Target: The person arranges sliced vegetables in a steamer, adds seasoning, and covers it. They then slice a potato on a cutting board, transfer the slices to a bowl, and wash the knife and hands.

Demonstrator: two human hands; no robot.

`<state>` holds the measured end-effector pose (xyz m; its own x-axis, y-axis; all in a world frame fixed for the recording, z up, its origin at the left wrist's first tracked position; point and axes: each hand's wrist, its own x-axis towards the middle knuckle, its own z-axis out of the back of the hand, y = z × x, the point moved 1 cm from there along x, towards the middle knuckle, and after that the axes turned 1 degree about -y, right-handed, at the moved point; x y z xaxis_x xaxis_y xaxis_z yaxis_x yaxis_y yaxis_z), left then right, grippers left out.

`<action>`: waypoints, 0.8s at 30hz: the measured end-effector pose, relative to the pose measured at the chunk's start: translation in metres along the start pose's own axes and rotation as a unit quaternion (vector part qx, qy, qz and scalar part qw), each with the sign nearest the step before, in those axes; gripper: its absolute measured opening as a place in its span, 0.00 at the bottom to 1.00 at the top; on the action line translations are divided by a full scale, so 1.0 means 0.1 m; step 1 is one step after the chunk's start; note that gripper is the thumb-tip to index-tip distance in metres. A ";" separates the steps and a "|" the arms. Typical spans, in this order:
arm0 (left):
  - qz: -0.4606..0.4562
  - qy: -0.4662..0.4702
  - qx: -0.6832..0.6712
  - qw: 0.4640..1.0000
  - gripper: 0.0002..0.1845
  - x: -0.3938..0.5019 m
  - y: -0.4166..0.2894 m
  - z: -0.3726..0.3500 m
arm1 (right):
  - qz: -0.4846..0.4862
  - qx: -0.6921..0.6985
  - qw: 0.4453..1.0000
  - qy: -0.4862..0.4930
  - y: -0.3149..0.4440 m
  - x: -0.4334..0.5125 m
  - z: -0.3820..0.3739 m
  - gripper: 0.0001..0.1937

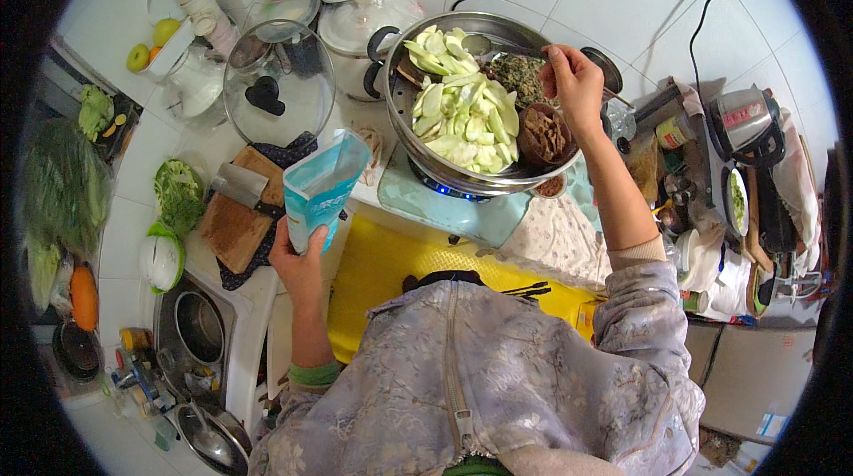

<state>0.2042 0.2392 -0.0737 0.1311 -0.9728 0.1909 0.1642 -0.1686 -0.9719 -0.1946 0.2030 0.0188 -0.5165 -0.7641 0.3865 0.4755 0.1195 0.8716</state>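
Note:
My left hand [302, 256] grips a blue and white plastic pouch [320, 193] with its top open, left of a wide steel pan [400, 116]. Pale green vegetable slices [466, 123] fill the pan's left and middle. At its right side are a heap of dark green chopped food [518, 78] and a small bowl of brown pieces [545, 133]. My right hand [574, 86] is above the pan's right side, fingertips pinched together over the green heap; whether anything is between them is too small to tell. A metal spoon [476, 44] lies at the back of the pan.
Left of the pan are a glass lid [280, 103], a cleaver [240, 184] on a wooden cutting board [233, 229] and a halved cabbage [178, 193]. A sink [163, 316] holds a metal pot. Blue lights glow on the cooker [453, 191]. An electric kettle [743, 123] stands right.

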 end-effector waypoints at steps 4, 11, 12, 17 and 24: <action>0.037 0.013 0.015 0.999 0.18 0.01 0.02 0.02 | -0.082 0.137 0.987 -0.010 -0.04 -0.01 0.19 0.12; 0.029 0.024 0.017 0.999 0.17 0.02 0.01 0.01 | -0.092 0.148 0.983 -0.053 -0.08 -0.08 0.48 0.11; 0.027 0.025 0.017 0.999 0.17 0.02 0.00 0.00 | -0.079 0.134 0.987 -0.048 -0.08 -0.09 0.52 0.11; 0.026 0.034 0.001 0.999 0.17 0.03 0.00 -0.02 | -0.084 0.128 0.985 -0.076 -0.13 -0.13 0.64 0.12; 0.026 0.019 0.029 0.999 0.18 0.02 0.04 -0.01 | -0.072 0.113 0.987 -0.092 -0.19 -0.20 0.81 0.12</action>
<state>0.2038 0.2366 -0.0779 0.1035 -0.9856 0.1336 0.2145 -0.1091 -0.9706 -0.2512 0.2674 0.0187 -0.6982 -0.6573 0.2837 0.2276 0.1719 0.9585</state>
